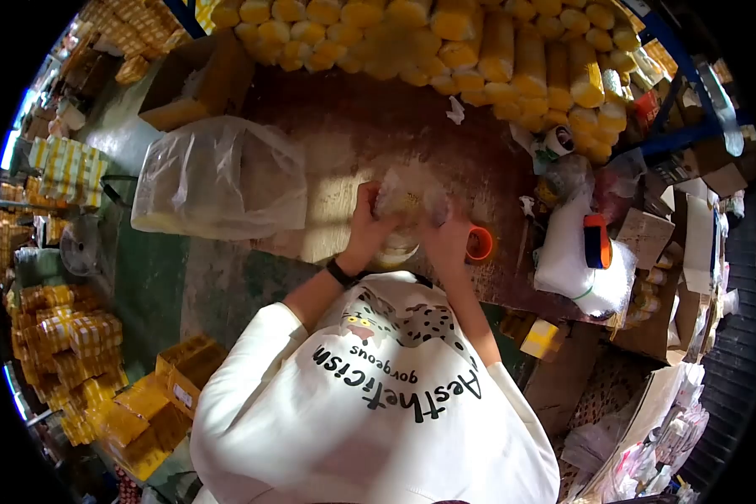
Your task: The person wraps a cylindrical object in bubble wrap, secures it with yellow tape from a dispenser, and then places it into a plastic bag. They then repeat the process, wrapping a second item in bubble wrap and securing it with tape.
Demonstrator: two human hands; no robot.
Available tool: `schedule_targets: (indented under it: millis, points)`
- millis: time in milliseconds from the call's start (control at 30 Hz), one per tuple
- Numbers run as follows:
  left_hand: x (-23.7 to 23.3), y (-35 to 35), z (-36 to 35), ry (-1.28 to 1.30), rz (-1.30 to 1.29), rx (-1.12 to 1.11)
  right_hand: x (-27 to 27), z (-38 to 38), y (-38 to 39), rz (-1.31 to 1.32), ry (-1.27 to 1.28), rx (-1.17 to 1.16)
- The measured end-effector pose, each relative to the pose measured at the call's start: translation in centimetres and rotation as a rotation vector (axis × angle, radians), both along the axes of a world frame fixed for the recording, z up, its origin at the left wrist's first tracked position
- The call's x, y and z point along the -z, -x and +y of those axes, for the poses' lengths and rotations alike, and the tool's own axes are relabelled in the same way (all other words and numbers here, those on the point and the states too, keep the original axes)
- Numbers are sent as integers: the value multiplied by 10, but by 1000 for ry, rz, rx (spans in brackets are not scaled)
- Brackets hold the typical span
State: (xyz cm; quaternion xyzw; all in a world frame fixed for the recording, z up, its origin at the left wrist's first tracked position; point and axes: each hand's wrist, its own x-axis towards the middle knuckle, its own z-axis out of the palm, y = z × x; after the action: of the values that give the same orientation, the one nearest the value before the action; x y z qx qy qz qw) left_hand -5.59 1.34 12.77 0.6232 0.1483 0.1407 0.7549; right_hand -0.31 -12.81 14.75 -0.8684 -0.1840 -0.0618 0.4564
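Between my hands is a see-through crinkled wrap, perhaps bubble wrap, with something yellowish showing inside that I cannot make out. My left hand is closed on its left side, and a dark band sits on that wrist. On the other side my right hand grips it too, fingers partly smeared. A pale rounded thing lies below, close to my body. An orange tape roll rests on the worktable, just right of my right hand.
Yellow-wrapped cylinders are stacked along the back. A large clear plastic bag stands left, before an open carton. Right are a white bubble-wrap bundle and an orange-and-black roll. Taped parcels pile up at far left.
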Motion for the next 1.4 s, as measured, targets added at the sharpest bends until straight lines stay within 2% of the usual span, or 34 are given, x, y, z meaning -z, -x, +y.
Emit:
schedule_targets:
  millis: [100, 167, 300, 467, 567, 767, 867, 967, 1067, 1167, 1267, 1400]
  points:
    - [1, -4, -6, -92, -13, -90, -2, 5, 1, -257, 101, -6]
    - [18, -9, -10, -70, -74, -142, 3, 9, 3, -294, 125, -2]
    - [18, -11, -13, -127, -44, -228, -1, 11, 5, -478, 102, -74]
    - [25, -12, -13, -136, -90, -229, -9, 8, 13, -395, 108, -180]
    - [21, -12, -11, 184, -136, -196, -6, 7, 26, -422, 213, -205]
    - [3, -12, -17, -177, -132, -171, -11, 6, 39, -338, 256, -274]
    - [26, -17, -2, -269, 60, -80, -12, -5, 31, -274, 167, -391]
    - [14, -23, 5, -18, 5, 60, -5, -14, 26, -199, 28, -470]
    - [-4, -21, 8, -92, 93, 131, -6, -15, 24, -198, -19, -489]
    - [7, -23, 8, -189, -109, 208, 7, -18, 22, -192, -88, -441]
    - [8, -33, 18, -777, -617, 171, 8, -17, 20, -218, -184, -326]
    - [2, -23, 16, -1008, -667, 147, 15, -25, 17, -177, -201, -172]
